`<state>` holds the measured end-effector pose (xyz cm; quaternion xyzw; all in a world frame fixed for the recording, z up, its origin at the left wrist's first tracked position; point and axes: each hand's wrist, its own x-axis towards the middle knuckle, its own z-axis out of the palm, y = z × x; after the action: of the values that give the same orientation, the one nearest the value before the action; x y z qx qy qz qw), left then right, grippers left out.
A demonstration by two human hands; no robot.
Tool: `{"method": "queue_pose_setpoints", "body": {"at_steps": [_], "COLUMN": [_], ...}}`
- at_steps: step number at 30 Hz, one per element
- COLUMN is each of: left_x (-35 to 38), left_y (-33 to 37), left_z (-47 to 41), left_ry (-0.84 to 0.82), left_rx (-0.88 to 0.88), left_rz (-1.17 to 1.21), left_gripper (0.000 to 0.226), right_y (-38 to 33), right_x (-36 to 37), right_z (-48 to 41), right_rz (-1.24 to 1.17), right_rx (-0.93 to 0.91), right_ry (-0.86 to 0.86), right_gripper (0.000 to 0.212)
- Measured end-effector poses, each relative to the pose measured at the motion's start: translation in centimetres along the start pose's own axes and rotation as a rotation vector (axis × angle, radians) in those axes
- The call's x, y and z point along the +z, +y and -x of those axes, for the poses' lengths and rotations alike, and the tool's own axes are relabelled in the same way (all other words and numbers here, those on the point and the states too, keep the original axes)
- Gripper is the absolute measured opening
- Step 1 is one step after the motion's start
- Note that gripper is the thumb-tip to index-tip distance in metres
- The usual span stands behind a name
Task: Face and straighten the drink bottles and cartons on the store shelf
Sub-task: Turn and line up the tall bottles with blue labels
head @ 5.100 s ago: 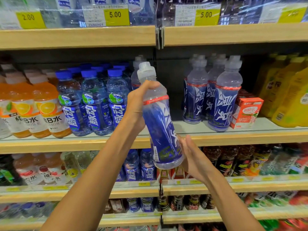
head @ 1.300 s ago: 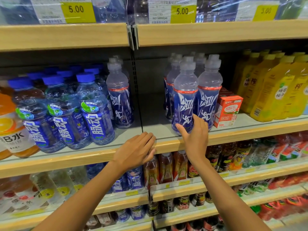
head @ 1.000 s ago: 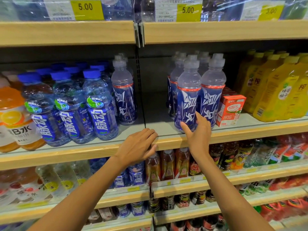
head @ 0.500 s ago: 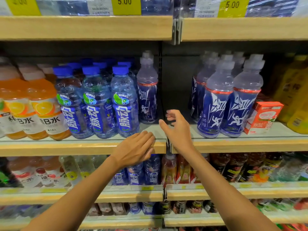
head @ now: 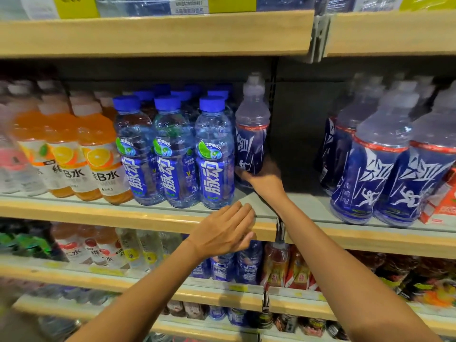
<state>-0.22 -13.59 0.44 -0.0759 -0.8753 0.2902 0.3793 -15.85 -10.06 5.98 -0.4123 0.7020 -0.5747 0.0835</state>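
A lone sport-cap bottle [head: 251, 134] with a dark blue label stands far back on the middle shelf, right of the blue-capped bottles [head: 214, 154]. My right hand [head: 261, 175] reaches deep into the shelf and grips the lower part of that bottle; motion blur hides its fingers. My left hand [head: 225, 229] rests flat, fingers straight, on the wooden front edge of the shelf [head: 138, 215]. A group of the same sport-cap bottles [head: 385, 169] stands at the front right, with a red carton [head: 444, 201] beside them.
Orange drink bottles [head: 98, 156] fill the left of the shelf. A bare gap of shelf lies between the lone bottle and the right group. The upper shelf board [head: 158, 33] overhangs closely. Lower shelves hold more bottles [head: 246, 265].
My right hand left the front-right bottles, crossed to the left and reached back to the lone sport-cap bottle. The view shifted left. My left hand stayed on the shelf edge.
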Motion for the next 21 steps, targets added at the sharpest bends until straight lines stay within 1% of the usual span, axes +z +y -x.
{"method": "queue_pose_setpoints", "body": {"at_steps": [4,7,11,13,15,17,18,20,21], "left_x": [-0.1,-0.3,-1.0,-1.7,-2.4,-3.3,-3.7,-4.5,-5.0], "left_y": [0.0,-0.1,0.1,0.1,0.3,0.7,0.9,1.1,1.0], "left_z": [0.0,-0.1,-0.6,-1.0,-1.5,-2.1,-2.5,-3.4,-4.2], "left_ry": [-0.013,-0.041,-0.088,-0.107,-0.137,-0.175,-0.186,-0.174,-0.138], "left_rx": [-0.005,-0.017,-0.085,-0.134,-0.205,-0.326,-0.435,-0.729,-0.887], "left_rz": [0.002,0.007,0.118,0.190,0.257,0.319,0.368,0.531,0.675], "left_gripper": [0.044,0.041,0.040,0.037,0.034,0.031,0.027,0.020,0.018], "right_y": [-0.1,-0.2,-0.6,-0.8,-1.2,-1.8,-2.2,-2.9,-3.2], "right_x": [-0.2,-0.6,-2.5,-3.8,-5.3,-6.8,-7.5,-8.6,-9.0], "right_z": [0.3,1.2,2.9,3.9,5.2,6.6,7.4,8.9,9.6], "right_rz": [-0.036,-0.003,0.136,0.158,0.158,0.134,0.129,0.130,0.122], "right_rx": [-0.025,-0.032,-0.050,-0.031,-0.027,-0.061,-0.075,-0.079,-0.075], "right_ry": [0.059,0.122,0.177,0.172,0.173,0.155,0.137,0.095,0.075], "right_gripper": [0.070,0.059,0.036,0.034,0.039,0.042,0.043,0.044,0.044]}}
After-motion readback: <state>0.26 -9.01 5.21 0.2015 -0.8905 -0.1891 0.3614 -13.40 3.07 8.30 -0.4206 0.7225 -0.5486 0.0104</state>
